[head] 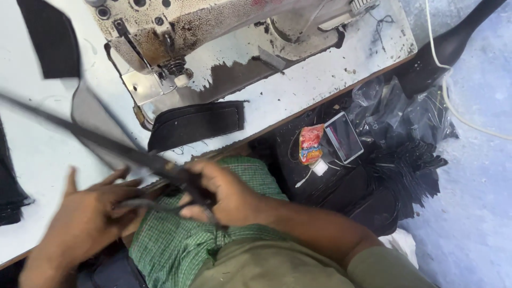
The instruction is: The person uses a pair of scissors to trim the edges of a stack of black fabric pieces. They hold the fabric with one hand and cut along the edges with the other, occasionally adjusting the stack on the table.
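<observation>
From the head view, you are sitting at the sewing machine [213,42], with both hands low in front of it over your green checked lap cloth [176,245]. Your right hand [224,194] is clenching around a long black strap [106,143], which is running up and away to the left of the machine, blurred. Your left hand [88,218] is lying beside it with fingers spread and loose, touching the strap's lower end. A black fabric piece [194,124] is lying just before the machine's needle.
</observation>
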